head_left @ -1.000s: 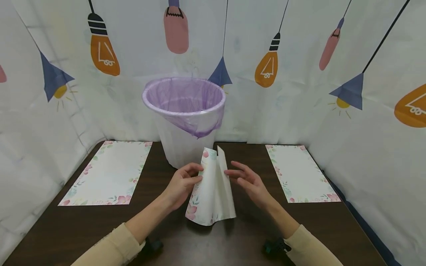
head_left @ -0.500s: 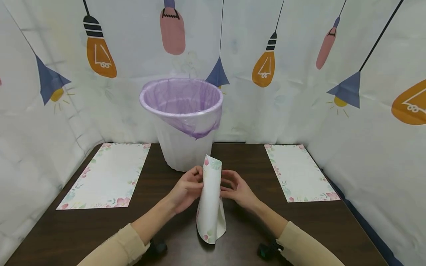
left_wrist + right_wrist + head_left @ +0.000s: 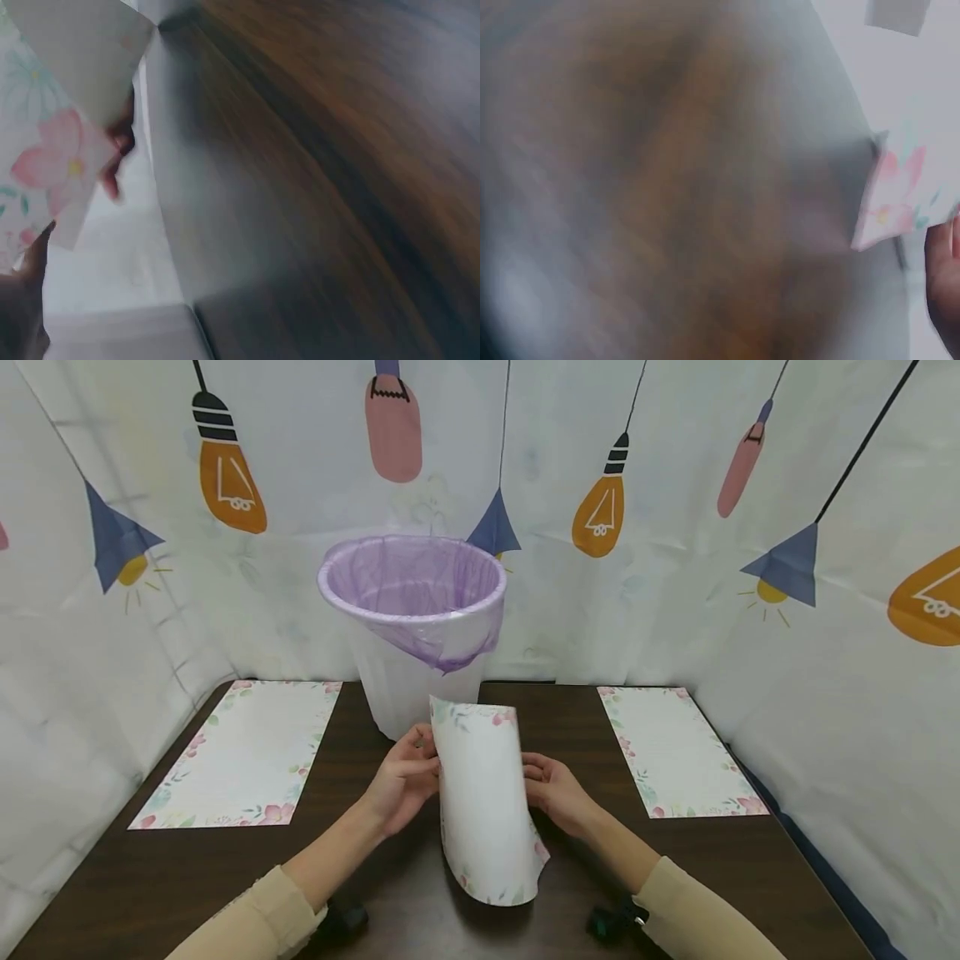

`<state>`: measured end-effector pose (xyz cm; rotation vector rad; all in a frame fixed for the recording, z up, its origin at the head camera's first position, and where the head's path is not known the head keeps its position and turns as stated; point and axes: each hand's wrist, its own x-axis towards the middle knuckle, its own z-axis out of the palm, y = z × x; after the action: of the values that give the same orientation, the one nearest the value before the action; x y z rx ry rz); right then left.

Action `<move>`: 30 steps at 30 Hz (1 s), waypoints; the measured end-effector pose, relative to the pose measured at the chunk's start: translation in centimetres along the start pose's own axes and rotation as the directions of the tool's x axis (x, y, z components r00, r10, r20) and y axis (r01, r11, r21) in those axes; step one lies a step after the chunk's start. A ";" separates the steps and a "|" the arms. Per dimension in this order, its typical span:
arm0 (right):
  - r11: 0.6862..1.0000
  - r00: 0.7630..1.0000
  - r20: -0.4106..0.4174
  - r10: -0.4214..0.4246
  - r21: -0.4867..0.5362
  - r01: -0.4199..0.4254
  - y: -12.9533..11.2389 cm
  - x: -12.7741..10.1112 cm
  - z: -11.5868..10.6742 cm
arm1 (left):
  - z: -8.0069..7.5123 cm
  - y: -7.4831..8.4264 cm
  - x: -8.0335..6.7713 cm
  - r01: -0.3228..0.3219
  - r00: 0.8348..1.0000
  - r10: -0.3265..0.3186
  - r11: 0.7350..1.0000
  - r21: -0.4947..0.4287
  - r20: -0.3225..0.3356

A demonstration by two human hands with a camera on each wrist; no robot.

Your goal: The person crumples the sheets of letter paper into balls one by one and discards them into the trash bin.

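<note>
A sheet of floral-bordered paper [image 3: 483, 810], curved into a loose upright roll, stands between my two hands in the head view. My left hand [image 3: 401, 785] pinches its left edge near the upper half, with thumb and fingers on either side of the paper. My right hand [image 3: 558, 793] holds the right edge, its fingertips partly hidden behind the curve. In the left wrist view, pink flowers show on the paper [image 3: 56, 161] beside my thumb. A flowered corner of the paper [image 3: 892, 195] appears by my right hand in the blurred right wrist view.
Flat floral-bordered sheets lie on the dark wooden table [image 3: 360, 877]: a left sheet [image 3: 243, 752] and a right sheet [image 3: 678, 752]. Behind my hands stands a white bin [image 3: 405, 685] with a purple liner [image 3: 416, 581]. A printed curtain [image 3: 675, 610] surrounds the table.
The paper goes from a folded-over shape, through a narrow roll, to a wider curve with its outer face toward me. My right hand, first apart with spread fingers, now holds the right edge.
</note>
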<state>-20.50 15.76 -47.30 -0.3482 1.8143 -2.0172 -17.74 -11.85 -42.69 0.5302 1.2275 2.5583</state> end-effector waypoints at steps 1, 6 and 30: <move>1.000 0.999 -0.040 -0.005 -0.004 0.005 -0.2 -0.1 -0.3 | -0.2 0.2 -0.1 -0.002 0.998 0.004 1.000 0.029 -0.060; 0.999 0.980 -0.198 0.001 -0.034 -0.008 -1.5 -0.7 -2.2 | -1.1 1.3 -0.8 0.078 0.923 0.010 0.974 0.214 -0.386; 0.997 0.974 -0.216 -0.065 0.019 0.071 -3.6 -3.3 -6.1 | -2.9 2.6 -3.0 0.002 0.953 0.171 0.821 0.572 -0.249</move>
<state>-20.78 22.97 -44.24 -0.1915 1.9239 -2.1983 -16.41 -16.58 -42.94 0.3203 2.1486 2.3665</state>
